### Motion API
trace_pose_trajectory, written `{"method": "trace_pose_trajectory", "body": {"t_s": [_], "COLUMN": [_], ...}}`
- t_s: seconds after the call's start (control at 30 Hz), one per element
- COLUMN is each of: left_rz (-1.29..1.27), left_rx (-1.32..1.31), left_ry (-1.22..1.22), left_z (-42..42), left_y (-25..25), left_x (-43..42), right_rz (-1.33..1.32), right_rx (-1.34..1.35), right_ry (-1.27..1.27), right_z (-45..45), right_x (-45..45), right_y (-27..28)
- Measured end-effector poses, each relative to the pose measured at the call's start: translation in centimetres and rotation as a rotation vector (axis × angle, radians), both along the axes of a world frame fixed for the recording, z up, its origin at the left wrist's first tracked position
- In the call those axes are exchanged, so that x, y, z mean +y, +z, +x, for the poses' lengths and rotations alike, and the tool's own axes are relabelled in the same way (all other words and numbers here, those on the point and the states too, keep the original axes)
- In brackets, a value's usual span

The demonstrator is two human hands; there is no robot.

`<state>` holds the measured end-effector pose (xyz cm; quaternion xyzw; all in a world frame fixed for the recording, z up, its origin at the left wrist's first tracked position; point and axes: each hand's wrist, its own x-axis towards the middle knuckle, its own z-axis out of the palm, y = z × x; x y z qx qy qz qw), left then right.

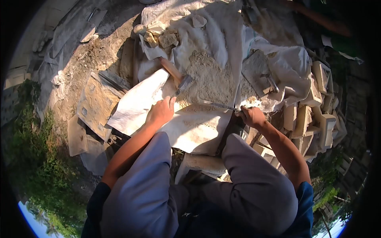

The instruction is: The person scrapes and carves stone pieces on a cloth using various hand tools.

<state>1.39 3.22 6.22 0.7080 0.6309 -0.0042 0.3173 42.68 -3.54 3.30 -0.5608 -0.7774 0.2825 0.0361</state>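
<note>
My right hand (253, 116) is closed around the near end of a slim metal chisel (220, 105), whose far end points left over pale dust. My left hand (162, 111) is closed above the white woven sheet (135, 101); what its fingers pinch, if anything, is too small to make out. Just beyond it lies a hammer (171, 69) with a wooden handle and a dark metal head. Stone chips and powder (206, 71) cover the sheet between and beyond my hands.
Several cut stone pieces (305, 123) are heaped at the right. A square slab (258, 73) with a metal tool on it lies beyond my right hand. Broken rocks (160, 35) sit at the far end, flat boards (97, 103) at the left. Another person's arm (321, 20) shows at upper right.
</note>
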Motion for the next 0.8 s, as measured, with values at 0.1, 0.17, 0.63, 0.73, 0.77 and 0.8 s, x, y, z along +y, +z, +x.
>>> {"method": "trace_pose_trajectory", "body": {"t_s": [0.1, 0.17, 0.63, 0.73, 0.77, 0.8], "left_rz": [0.025, -0.022, -0.055, 0.120, -0.003, -0.124], "left_rx": [-0.019, -0.020, -0.015, 0.116, 0.099, 0.081], "left_ry": [0.005, 0.020, 0.024, -0.159, -0.033, 0.093], "left_z": [-0.2, -0.1, -1.0, -1.9, -0.1, 0.9], "left_y": [-1.4, -1.0, -2.9, -5.1, -1.1, 1.1], "left_x": [0.0, -0.1, -0.5, -1.2, -0.3, 0.3], "right_rz": [-0.167, -0.126, 0.005, -0.011, 0.051, 0.052], "right_rx": [-0.218, -0.139, -0.011, 0.029, 0.117, 0.116], "right_ry": [-0.064, -0.069, -0.110, -0.132, -0.141, -0.139], "right_z": [-2.1, -2.3, -3.5, -3.5, -3.0, -2.4], "right_x": [1.2, 1.3, 2.3, 2.8, 2.5, 2.0], "right_y": [2.1, 2.4, 3.5, 6.0, 6.2, 5.9]}}
